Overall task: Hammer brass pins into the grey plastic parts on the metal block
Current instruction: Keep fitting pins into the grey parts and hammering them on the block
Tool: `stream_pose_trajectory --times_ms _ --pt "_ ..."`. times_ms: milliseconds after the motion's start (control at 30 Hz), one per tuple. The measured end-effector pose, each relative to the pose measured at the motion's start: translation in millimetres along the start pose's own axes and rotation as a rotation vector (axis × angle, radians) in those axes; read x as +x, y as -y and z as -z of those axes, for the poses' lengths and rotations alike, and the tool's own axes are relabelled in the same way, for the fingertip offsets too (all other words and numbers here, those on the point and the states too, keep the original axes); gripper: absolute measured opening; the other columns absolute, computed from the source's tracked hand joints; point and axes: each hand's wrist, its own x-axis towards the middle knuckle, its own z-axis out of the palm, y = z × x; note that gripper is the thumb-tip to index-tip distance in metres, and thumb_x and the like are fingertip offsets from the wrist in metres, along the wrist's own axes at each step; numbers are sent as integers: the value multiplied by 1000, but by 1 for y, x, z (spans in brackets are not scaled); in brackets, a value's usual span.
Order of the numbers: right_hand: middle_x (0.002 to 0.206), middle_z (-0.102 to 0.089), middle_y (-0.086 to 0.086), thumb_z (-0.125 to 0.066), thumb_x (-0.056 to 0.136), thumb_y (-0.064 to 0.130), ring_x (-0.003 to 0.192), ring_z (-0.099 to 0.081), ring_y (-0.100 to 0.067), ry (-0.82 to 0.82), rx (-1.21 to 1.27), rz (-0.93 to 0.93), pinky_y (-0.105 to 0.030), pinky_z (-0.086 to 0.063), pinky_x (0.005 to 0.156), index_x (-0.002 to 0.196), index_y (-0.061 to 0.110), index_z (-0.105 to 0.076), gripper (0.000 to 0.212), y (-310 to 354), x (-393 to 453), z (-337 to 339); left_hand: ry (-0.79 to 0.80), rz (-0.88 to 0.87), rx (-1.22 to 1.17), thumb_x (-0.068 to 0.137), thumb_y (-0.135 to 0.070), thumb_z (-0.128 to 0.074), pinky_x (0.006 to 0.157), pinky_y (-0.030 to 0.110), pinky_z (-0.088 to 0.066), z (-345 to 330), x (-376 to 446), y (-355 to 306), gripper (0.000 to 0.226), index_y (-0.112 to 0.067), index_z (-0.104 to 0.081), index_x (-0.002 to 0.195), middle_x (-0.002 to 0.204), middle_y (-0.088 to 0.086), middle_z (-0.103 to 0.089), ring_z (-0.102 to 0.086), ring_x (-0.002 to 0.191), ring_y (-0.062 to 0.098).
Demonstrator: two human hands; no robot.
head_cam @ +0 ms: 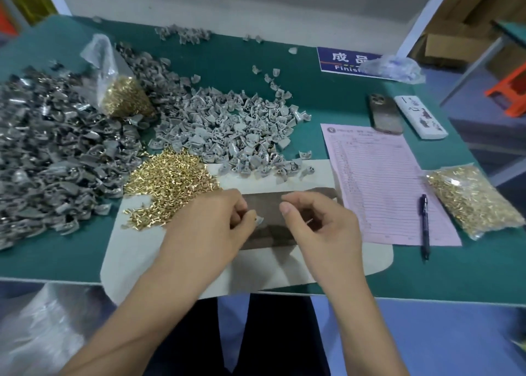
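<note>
A: Head view: why both hands over the metal block (287, 204)?
B: The left hand (210, 227) pinches a grey plastic part (259, 220) above it; the right hand (318, 224) pinches a brass pin (309, 221), probably to seat it.
A: Containers?
B: A sealed bag (472, 202) of pins lies right of the right hand; an opened bag (125, 91) sits beyond the left

Even, fairly bright overhead light, cool in tone. Soft short shadows under both hands on the metal block (264, 204). Glints off the loose brass pins (170, 176) and the shiny parts heap at left (42, 148). Wide-angle bowing: surface (313, 96) edges curve outward. Corners soft; fine detail smeared; form text unreadable.
</note>
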Motion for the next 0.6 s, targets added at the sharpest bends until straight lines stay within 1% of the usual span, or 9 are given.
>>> stream_pose_trajectory --times_ms 100,167,267,300,367,433,500,567,600 --pt "86 -75 18 -77 89 12 77 -68 -4 56 -32 -4 -15 -48 73 93 26 -80 15 -2 -8 -3 -35 -8 -97 88 -47 -65 66 34 -51 -4 -16 7 20 -30 -59 81 75 -15 -59 -55 71 3" --pt "88 -75 17 -76 90 11 83 -68 -7 84 -58 20 -17 -49 76 94 24 -79 15 -2 -10 -2 -35 -44 -153 87 -40 -68 72 35 -53 -5 -21 11 13 -31 -60 90 82 -16 -58 -55 78 3" --pt "89 -73 13 -77 89 13 90 -65 -12 94 -175 123 -32 -51 83 94 24 -78 12 0 -10 -5 -45 -108 -143 86 -35 -70 83 32 -50 -6 -22 14 24 -31 -60 107 96 -18 -55 -52 92 6" --pt "89 -71 13 -77 89 15 91 -63 -14 82 -243 171 -38 -50 83 93 24 -78 10 1 -10 -7 -63 -97 -147 86 -35 -71 84 33 -50 -7 -21 14 27 -30 -60 109 98 -17 -55 -53 94 7" --pt "88 -69 14 -76 88 20 91 -58 -16 58 -320 225 -42 -49 82 92 26 -78 8 3 -7 -13 -101 -52 -149 83 -39 -73 82 33 -49 -10 -16 12 28 -28 -60 105 96 -14 -56 -54 94 10" --pt "87 -69 14 -76 88 19 90 -58 -13 51 -319 233 -38 -48 82 91 25 -77 7 5 -4 -16 -131 -5 -110 81 -40 -74 77 31 -46 -13 -11 7 27 -26 -58 99 92 -12 -56 -55 92 13" --pt "87 -69 13 -77 88 17 89 -58 -9 51 -295 222 -27 -46 82 91 24 -77 8 6 -3 -17 -142 10 -105 82 -37 -76 75 32 -46 -14 -6 3 25 -24 -60 96 90 -9 -56 -55 90 16" --pt "88 -70 13 -77 88 15 90 -60 -7 57 -279 213 -17 -42 81 91 24 -77 10 6 -4 -16 -126 -27 -140 84 -32 -76 77 36 -50 -12 -5 3 18 -23 -67 96 88 -8 -58 -56 88 16" --pt "88 -70 12 -77 88 14 91 -60 -8 64 -270 212 -15 -41 81 91 23 -77 10 5 -5 -15 -110 -63 -156 85 -29 -75 76 37 -50 -11 -6 5 13 -25 -71 96 86 -9 -59 -56 86 14"
